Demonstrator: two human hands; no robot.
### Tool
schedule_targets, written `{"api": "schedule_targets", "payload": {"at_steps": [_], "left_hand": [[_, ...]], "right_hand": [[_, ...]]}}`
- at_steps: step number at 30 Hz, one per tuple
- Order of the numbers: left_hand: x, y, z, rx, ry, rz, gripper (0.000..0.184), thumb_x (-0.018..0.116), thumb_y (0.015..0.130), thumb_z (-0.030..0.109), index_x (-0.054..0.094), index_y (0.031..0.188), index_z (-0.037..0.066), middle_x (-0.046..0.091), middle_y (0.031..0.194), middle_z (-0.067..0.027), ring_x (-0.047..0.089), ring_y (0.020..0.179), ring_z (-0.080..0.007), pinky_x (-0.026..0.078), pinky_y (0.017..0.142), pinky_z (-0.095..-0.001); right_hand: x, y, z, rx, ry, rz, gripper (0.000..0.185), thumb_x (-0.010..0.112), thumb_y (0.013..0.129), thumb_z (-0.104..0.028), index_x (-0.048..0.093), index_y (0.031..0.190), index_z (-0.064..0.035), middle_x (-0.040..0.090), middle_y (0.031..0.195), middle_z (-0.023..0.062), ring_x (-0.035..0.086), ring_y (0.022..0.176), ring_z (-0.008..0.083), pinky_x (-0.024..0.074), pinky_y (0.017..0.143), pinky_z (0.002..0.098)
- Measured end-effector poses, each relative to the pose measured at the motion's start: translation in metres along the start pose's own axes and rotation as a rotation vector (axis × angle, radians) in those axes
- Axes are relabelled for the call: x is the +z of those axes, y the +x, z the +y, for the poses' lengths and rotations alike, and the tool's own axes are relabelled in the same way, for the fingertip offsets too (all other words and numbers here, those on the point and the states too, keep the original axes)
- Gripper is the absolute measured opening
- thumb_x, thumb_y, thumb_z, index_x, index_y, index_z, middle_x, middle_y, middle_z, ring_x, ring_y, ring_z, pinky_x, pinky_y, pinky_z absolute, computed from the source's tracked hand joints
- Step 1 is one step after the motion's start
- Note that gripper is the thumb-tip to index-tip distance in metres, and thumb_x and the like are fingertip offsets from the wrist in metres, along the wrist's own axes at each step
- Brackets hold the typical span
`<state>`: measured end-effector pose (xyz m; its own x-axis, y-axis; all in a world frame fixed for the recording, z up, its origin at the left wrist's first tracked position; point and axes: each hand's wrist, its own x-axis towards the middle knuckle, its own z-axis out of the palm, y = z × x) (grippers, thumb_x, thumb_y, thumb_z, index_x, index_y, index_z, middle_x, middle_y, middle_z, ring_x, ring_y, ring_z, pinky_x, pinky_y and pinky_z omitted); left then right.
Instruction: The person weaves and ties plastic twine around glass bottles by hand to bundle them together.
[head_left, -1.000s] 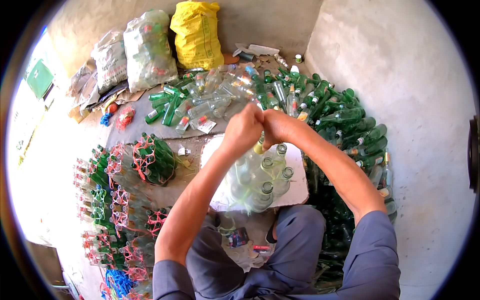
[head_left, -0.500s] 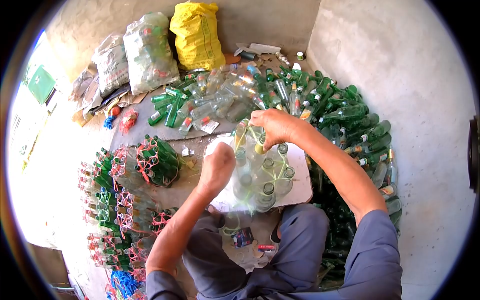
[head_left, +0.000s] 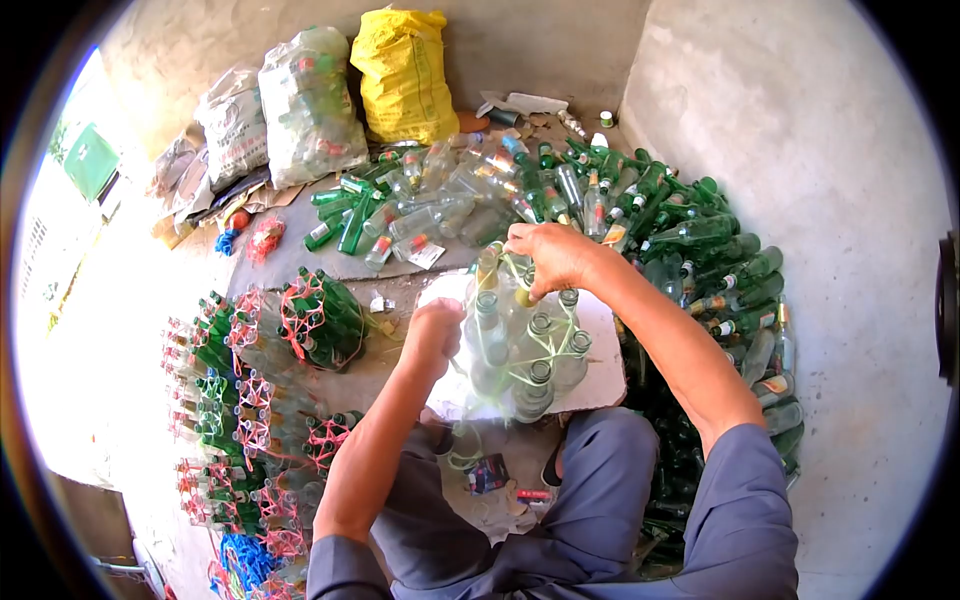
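Note:
A cluster of clear glass bottles [head_left: 535, 400] stands upright on a white board [head_left: 600, 350] in front of me. Pale green twine [head_left: 548, 352] loops around and between their necks. My right hand [head_left: 553, 258] is at the back of the cluster, its fingers and thumb closed around a bottle neck [head_left: 523, 296] with twine beside it. At the cluster's left side, my left hand [head_left: 434, 332] makes a closed fist; what lies inside its fingers is hidden. Loose twine [head_left: 463, 455] hangs below the board's front edge.
Green bottles [head_left: 700, 235] are heaped along the right wall, with clear ones [head_left: 430, 215] behind the board. Bundles tied with pink twine [head_left: 322, 318] stand at left. A yellow sack [head_left: 405, 80] and a clear sack [head_left: 312, 110] lean on the back wall. Blue twine [head_left: 248, 565] lies lower left.
My left hand has moved slightly down and left, away from the bottle necks. My right hand stays at the back of the cluster. The whole view has shifted a little.

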<state>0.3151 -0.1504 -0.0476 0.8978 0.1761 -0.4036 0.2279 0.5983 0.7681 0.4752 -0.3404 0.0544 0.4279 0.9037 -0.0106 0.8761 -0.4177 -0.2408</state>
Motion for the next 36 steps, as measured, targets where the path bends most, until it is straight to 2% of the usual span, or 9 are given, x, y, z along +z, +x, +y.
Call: {"api": "schedule_targets", "payload": {"at_steps": [7, 11, 12, 15, 18, 22, 25, 31, 36], "left_hand": [[0.007, 0.034, 0.0, -0.018, 0.292, 0.092, 0.008, 0.062, 0.082, 0.002, 0.059, 0.082, 0.009, 0.041, 0.057, 0.0062, 0.028, 0.042, -0.0049, 0.018, 0.038, -0.0258], [-0.014, 0.062, -0.006, 0.37, 0.688, -0.093, 0.004, 0.065, 0.08, 0.002, 0.062, 0.079, 0.005, 0.043, 0.055, 0.0045, 0.031, 0.041, -0.0059, 0.018, 0.038, -0.0265], [-0.01, 0.06, -0.002, 0.379, 0.723, -0.106, 0.004, 0.065, 0.08, 0.002, 0.062, 0.077, 0.005, 0.043, 0.054, 0.0043, 0.031, 0.04, -0.0061, 0.018, 0.038, -0.0265], [0.006, 0.054, 0.01, 0.094, 0.601, 0.025, 0.006, 0.065, 0.078, 0.002, 0.062, 0.073, 0.003, 0.042, 0.052, 0.0039, 0.032, 0.039, -0.0066, 0.02, 0.037, -0.0265], [-0.005, 0.067, 0.005, 0.092, 0.63, -0.035, 0.018, 0.067, 0.075, 0.016, 0.066, 0.07, -0.001, 0.055, 0.059, -0.0036, 0.049, 0.053, -0.0131, 0.041, 0.05, -0.0331], [-0.002, 0.074, -0.004, 0.15, 0.691, 0.042, 0.016, 0.066, 0.077, 0.013, 0.065, 0.07, -0.001, 0.054, 0.059, -0.0026, 0.046, 0.052, -0.0114, 0.036, 0.048, -0.0323], [0.001, 0.075, -0.01, 0.194, 0.624, 0.056, 0.009, 0.061, 0.079, 0.002, 0.062, 0.069, 0.003, 0.048, 0.053, 0.0023, 0.036, 0.039, -0.0067, 0.023, 0.037, -0.0265], [0.002, 0.046, 0.0, 0.102, 0.409, -0.094, 0.01, 0.064, 0.083, 0.003, 0.058, 0.078, 0.007, 0.039, 0.054, 0.0073, 0.028, 0.041, -0.0044, 0.017, 0.039, -0.0267], [-0.006, 0.033, 0.008, 0.078, 0.397, -0.112, 0.014, 0.071, 0.085, 0.007, 0.058, 0.08, 0.009, 0.039, 0.056, 0.0078, 0.026, 0.043, -0.0037, 0.016, 0.04, -0.0256]], "right_hand": [[0.008, -0.022, -0.011, 0.086, 0.005, 0.139, 0.058, 0.076, 0.07, -0.028, 0.065, 0.121, -0.0036, 0.052, 0.141, 0.0128, 0.059, 0.116, 0.0333, 0.0502, 0.095, 0.0393], [0.004, -0.025, -0.051, 0.109, -0.02, 0.346, 0.021, 0.066, 0.079, -0.016, 0.071, 0.092, 0.0006, 0.072, 0.102, 0.0112, 0.068, 0.099, 0.0311, 0.053, 0.085, 0.04], [0.008, -0.024, -0.056, 0.063, 0.099, 0.413, 0.014, 0.062, 0.082, -0.011, 0.066, 0.08, 0.0021, 0.071, 0.078, 0.0093, 0.072, 0.08, 0.0258, 0.0544, 0.071, 0.0395], [0.021, -0.014, -0.057, 0.161, 0.5, 0.202, 0.018, 0.058, 0.088, -0.013, 0.064, 0.079, 0.0019, 0.065, 0.069, 0.008, 0.071, 0.065, 0.0201, 0.052, 0.055, 0.0355], [0.027, -0.006, -0.056, 0.319, 0.751, 0.072, 0.023, 0.054, 0.094, -0.016, 0.066, 0.086, 0.0022, 0.063, 0.069, 0.007, 0.069, 0.06, 0.0151, 0.0483, 0.048, 0.0284], [0.029, -0.002, -0.059, 0.321, 0.909, 0.072, 0.027, 0.058, 0.093, -0.022, 0.058, 0.08, 0.0018, 0.063, 0.066, 0.0107, 0.068, 0.059, 0.0168, 0.0493, 0.052, 0.033], [0.036, 0.0, -0.057, 0.279, 0.812, 0.107, 0.027, 0.058, 0.092, -0.021, 0.059, 0.08, 0.0028, 0.065, 0.069, 0.0147, 0.068, 0.061, 0.023, 0.0506, 0.057, 0.0375], [0.043, 0.0, -0.059, 0.262, 0.478, 0.275, 0.027, 0.06, 0.087, -0.023, 0.063, 0.083, 0.0038, 0.066, 0.077, 0.0225, 0.066, 0.074, 0.0378, 0.0511, 0.068, 0.0432], [0.036, 0.005, -0.054, 0.248, 0.498, 0.248, 0.026, 0.061, 0.083, -0.022, 0.066, 0.078, 0.0026, 0.067, 0.075, 0.0228, 0.067, 0.072, 0.0366, 0.052, 0.068, 0.0418]]}}
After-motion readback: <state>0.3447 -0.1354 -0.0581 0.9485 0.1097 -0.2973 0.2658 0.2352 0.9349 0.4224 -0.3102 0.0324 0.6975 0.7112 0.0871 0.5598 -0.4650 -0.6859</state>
